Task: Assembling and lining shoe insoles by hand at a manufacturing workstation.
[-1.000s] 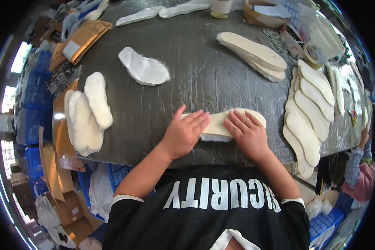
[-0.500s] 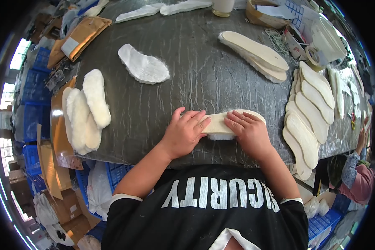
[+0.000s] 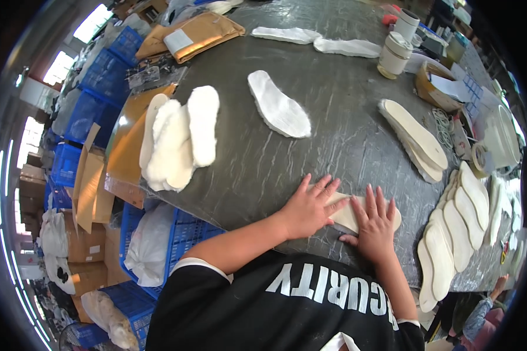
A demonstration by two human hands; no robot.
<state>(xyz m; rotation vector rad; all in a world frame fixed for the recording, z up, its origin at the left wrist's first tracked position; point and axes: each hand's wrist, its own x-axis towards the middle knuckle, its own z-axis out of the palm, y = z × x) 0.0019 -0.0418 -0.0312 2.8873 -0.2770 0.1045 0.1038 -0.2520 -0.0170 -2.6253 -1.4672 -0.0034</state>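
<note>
A cream insole point(image 3: 346, 219) lies flat near the table's front edge, partly covered by my hands. My left hand point(image 3: 310, 210) rests over its left end with the fingers spread. On its right part, my right hand point(image 3: 373, 229) lies flat, fingers apart and thumb out to the side. To the right is an overlapping pile of cream insoles point(image 3: 454, 225). Beyond my right hand lie two stacked insoles point(image 3: 413, 137) with fleecy undersides. A single white insole point(image 3: 278, 105) sits farther off, and a group of fluffy white insoles point(image 3: 173, 143) is on the left.
Two white insoles point(image 3: 346, 48) lie at the far side beside a jar point(image 3: 394, 55). A brown package point(image 3: 202, 34) is at the far left. A cardboard box point(image 3: 430, 88) and a plastic tub point(image 3: 500, 137) stand right. Blue crates point(image 3: 184, 240) are below the table's left edge.
The view has turned, so the table appears shifted and tilted. My fingers have flattened and spread over the insole, and the fleece showing at its near edge is now out of sight.
</note>
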